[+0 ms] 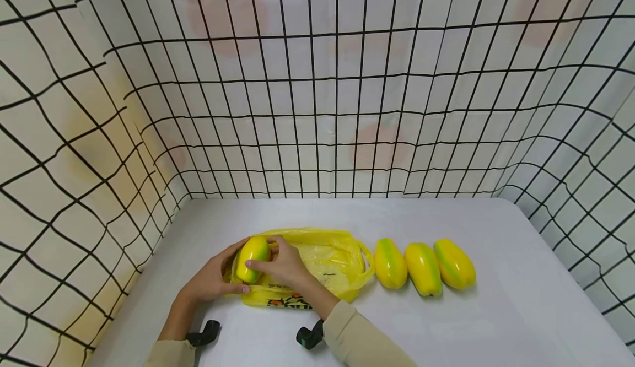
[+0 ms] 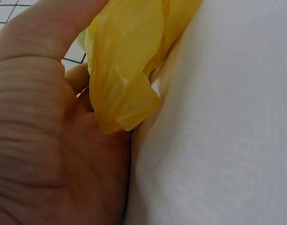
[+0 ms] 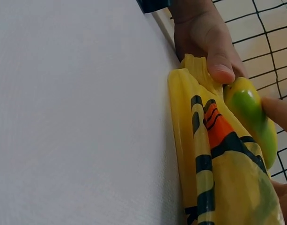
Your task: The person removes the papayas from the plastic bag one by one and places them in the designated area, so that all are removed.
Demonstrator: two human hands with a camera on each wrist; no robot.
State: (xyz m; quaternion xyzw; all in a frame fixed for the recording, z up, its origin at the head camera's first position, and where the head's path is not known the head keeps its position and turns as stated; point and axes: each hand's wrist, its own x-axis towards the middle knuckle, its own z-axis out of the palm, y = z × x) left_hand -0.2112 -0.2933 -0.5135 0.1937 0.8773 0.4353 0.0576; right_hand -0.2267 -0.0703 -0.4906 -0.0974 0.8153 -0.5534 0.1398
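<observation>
A yellow plastic bag (image 1: 322, 257) with dark and orange print lies flattened on the table. At its left end, a glossy yellow fruit with a green stripe (image 1: 254, 259), mango-like in shape, stands tilted. My right hand (image 1: 288, 265) pinches this fruit between thumb and fingers; the right wrist view shows the fruit (image 3: 251, 110) behind the bag's edge. My left hand (image 1: 213, 276) curves round the bag's left end, thumb in front and fingers behind. In the left wrist view the crumpled bag (image 2: 127, 70) sits between its thumb and fingers; the fingertips are mostly hidden.
Three similar yellow fruits stand in a row right of the bag: one beside its handle (image 1: 390, 263), a middle one (image 1: 423, 269) and a right one (image 1: 454, 264). A white table (image 1: 496, 323) bears everything. Black-lined white curtains (image 1: 327, 97) enclose the back and sides.
</observation>
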